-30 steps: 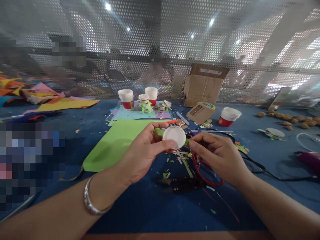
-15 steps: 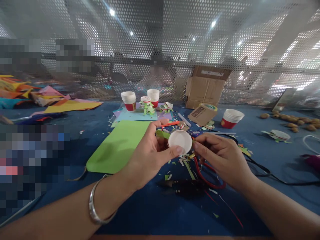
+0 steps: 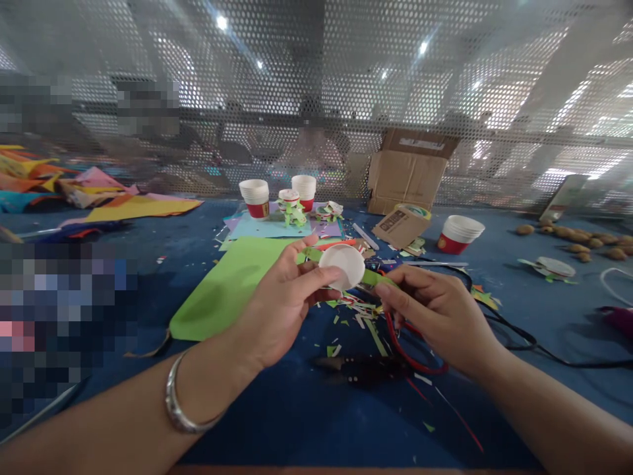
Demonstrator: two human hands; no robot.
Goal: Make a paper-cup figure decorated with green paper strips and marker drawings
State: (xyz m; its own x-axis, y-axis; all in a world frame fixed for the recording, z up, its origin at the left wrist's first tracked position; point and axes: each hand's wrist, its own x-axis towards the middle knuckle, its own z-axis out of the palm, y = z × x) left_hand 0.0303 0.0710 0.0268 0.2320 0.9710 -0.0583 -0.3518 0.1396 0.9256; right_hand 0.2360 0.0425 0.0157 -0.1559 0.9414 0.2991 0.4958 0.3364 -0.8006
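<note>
My left hand point(image 3: 284, 293) is closed on a small round white paper cup base point(image 3: 350, 262), the thumb pressed on its face and the fingers behind. A green paper strip point(image 3: 370, 280) shows at the right of the disc, and more green shows at its upper left. Its right end is pinched between the thumb and fingertips of my right hand point(image 3: 438, 307). Below lie dark-bladed scissors point(image 3: 353, 369), beside a red loop point(image 3: 418, 363) that passes under my right hand. Whether loop and scissors are joined is unclear. A silver bangle circles my left wrist.
Paper scraps point(image 3: 366, 316) litter the middle. A bright green sheet point(image 3: 212, 297) lies left. Stacked paper cups point(image 3: 254, 198), paper turtles point(image 3: 291, 211) and a cardboard box point(image 3: 408, 175) stand along the back. Farther right are another cup stack point(image 3: 459, 234), a turtle point(image 3: 554, 267) and walnut-like objects point(image 3: 588, 236).
My left hand has shifted the white disc left and slightly up, away from my right hand. More of the green strip now shows between them.
</note>
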